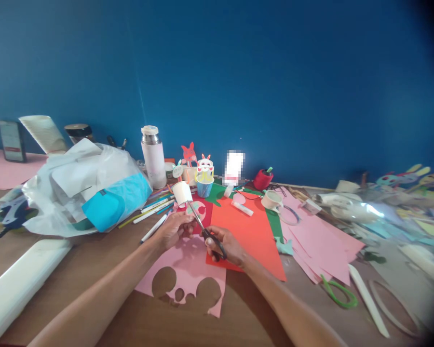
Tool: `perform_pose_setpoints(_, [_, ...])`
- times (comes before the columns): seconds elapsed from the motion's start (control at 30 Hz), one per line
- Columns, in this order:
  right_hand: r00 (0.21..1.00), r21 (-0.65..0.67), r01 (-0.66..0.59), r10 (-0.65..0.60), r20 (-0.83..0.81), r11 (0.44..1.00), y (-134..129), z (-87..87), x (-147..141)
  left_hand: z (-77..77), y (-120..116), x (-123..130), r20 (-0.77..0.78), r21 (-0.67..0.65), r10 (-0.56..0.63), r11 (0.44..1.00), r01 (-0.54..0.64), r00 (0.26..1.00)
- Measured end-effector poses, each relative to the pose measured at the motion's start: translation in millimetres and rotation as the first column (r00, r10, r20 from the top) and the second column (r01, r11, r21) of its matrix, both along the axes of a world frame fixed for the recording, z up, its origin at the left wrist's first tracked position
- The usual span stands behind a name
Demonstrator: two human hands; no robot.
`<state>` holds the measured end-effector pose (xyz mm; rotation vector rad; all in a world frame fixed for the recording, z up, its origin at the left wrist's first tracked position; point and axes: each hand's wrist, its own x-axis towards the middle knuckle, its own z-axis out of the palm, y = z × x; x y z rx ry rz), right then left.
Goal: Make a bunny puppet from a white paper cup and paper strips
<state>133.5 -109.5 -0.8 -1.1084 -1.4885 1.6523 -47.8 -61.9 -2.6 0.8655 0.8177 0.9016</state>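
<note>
Head view, the only one here: the right hand point(227, 243) is curled round the black handles of a pair of scissors point(212, 241), fingers closed up. The left hand point(177, 229) is half curled, fingertips drawn in toward the thumb. Can't tell if it's actually pinching anything, since whatever is there is too small to make out.

What matters, imo, is how the scissors lie. Their long axis runs from the right hand forward and to the left, with the blades passing right by the left fingertips and the points sitting a bit beyond them. So handles belong to the right hand, but the left is nearer the cutting end. No idea how far the blades are parted.

A round pink piece point(197, 210) is just past the left fingertips, close beside the blades; held or lying there, can't say. The white cup point(183, 193) is beyond the points. Nearer the person than both hands is a pink sheet point(188, 271) with holes cut in it, and an orange sheet point(246, 231) reaches forward from the right hand.
</note>
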Motion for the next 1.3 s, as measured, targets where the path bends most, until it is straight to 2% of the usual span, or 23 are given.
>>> perform_pose_setpoints(0.27, [1.0,-0.001,-0.002,0.002,-0.016,1.0,0,-0.5,1,2.4,0,-1,-0.004,0.029,-0.018,0.999,0.019,1.0])
perform_pose_setpoints(0.5, [1.0,-0.014,0.005,-0.005,-0.023,1.0,-1,2.7,0,5.8,0,-4,-0.051,0.02,0.05,0.999,-0.049,0.997])
perform_pose_setpoints(0.83, [0.998,-0.013,-0.019,0.018,-0.062,1.0,-2,2.8,-1,9.6,0,-4,-0.112,0.056,0.012,0.998,-0.005,0.994])
perform_pose_setpoints(1.3, [0.999,-0.009,0.005,-0.006,-0.043,1.0,-3,4.0,-2,8.8,1,-4,-0.16,0.085,0.023,0.996,-0.01,0.987])
